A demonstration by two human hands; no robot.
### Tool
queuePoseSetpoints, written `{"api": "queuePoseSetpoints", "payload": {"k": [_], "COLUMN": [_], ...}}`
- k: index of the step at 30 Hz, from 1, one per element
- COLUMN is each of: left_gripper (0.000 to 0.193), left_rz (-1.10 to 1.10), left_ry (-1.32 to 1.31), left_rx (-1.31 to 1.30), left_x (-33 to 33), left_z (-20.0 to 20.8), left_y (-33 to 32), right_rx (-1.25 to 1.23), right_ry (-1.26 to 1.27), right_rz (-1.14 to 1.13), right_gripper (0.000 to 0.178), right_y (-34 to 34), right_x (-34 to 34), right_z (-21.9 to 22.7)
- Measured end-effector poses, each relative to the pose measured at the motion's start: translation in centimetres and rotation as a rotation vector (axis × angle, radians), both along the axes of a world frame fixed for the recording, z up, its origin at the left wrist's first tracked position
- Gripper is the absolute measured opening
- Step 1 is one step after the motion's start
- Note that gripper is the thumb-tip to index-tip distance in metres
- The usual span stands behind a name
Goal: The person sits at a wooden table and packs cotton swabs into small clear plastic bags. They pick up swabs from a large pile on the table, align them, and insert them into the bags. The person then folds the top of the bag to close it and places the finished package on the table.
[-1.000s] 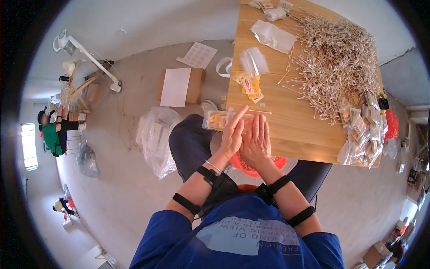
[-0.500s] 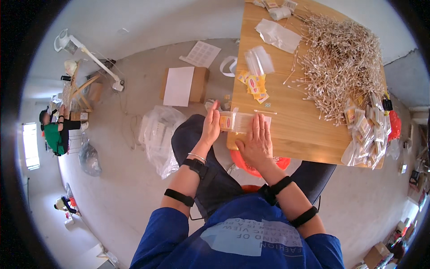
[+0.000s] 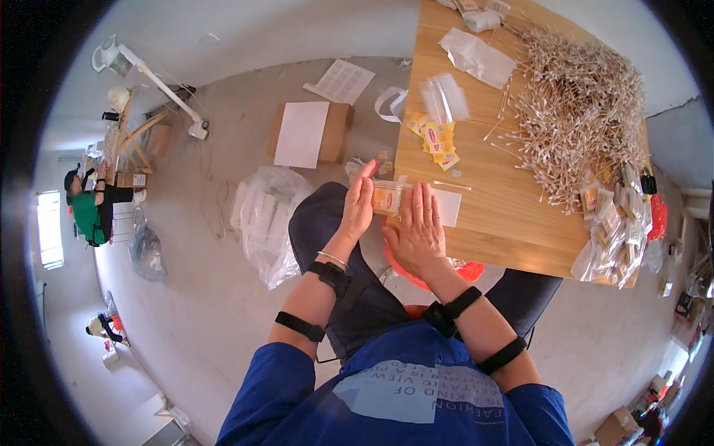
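Note:
A small clear packet of cotton swabs [image 3: 387,199] with a yellow label lies at the table's near left corner, between my hands. My left hand [image 3: 358,207] stands on edge against the packet's left end, fingers stretched out. My right hand [image 3: 422,232] is laid flat at its right end, fingers straight and close together, hiding part of the swabs. A white card [image 3: 448,207] pokes out to the right of those fingers. Beyond them a single swab [image 3: 452,185] rests on the wood, and farther off are yellow label cards [image 3: 439,140].
A big heap of loose swabs [image 3: 580,111] covers the right of the wooden table [image 3: 506,238]. Filled packets [image 3: 613,230] pile at its near right corner. Clear bags [image 3: 444,98] lie farther back. A red basin [image 3: 468,270] sits under the near edge; a cardboard box [image 3: 338,134] stands left.
My right hand has slid left toward my left hand. The swabs between them now take up less length, and more of the white card shows. The view has shifted slightly.

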State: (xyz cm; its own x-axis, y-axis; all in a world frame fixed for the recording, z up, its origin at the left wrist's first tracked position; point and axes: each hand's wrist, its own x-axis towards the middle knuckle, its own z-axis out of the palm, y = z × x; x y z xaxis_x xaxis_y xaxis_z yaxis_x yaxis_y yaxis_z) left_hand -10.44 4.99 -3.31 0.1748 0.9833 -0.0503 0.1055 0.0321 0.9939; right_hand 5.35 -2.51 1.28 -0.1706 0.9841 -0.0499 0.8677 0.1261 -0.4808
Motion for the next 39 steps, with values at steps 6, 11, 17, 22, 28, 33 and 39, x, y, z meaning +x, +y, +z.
{"api": "queuePoseSetpoints", "payload": {"k": [6, 11, 17, 22, 28, 33, 39], "left_gripper": [0.081, 0.088, 0.088, 0.086, 0.077, 0.055, 0.047], "left_rz": [0.009, -0.022, -0.035, -0.050, -0.072, 0.094, -0.066], "left_ry": [-0.134, -0.218, -0.179, -0.231, -0.222, 0.344, 0.680], "left_rx": [-0.032, -0.074, -0.034, -0.038, -0.082, 0.271, 0.670], "left_x": [-0.8, 0.2, 0.1, 0.4, -0.1, -0.3, 5.9], "left_z": [1.0, 1.1, 0.6, 0.2, -0.2, 0.9, 5.2], "left_y": [0.8, 0.5, 0.7, 0.4, 0.3, 0.2, -1.8], "right_rx": [0.166, 0.158, 0.130, 0.159, 0.143, 0.424, 0.435], "right_ry": [0.700, 0.827, 0.994, 0.906, 0.975, 0.357, 0.093], "right_rz": [-0.211, -0.225, -0.188, -0.145, -0.131, -0.214, -0.396], "right_gripper": [0.074, 0.068, 0.071, 0.073, 0.067, 0.052, 0.027], "right_y": [1.6, 3.1, 3.3, 3.7, 3.7, 3.5, 1.5], "right_x": [1.0, -0.3, -1.8, -3.7, -3.5, 0.5, 7.8], "right_z": [-1.0, -1.1, -1.3, -1.5, -1.8, -0.5, -2.6]}}
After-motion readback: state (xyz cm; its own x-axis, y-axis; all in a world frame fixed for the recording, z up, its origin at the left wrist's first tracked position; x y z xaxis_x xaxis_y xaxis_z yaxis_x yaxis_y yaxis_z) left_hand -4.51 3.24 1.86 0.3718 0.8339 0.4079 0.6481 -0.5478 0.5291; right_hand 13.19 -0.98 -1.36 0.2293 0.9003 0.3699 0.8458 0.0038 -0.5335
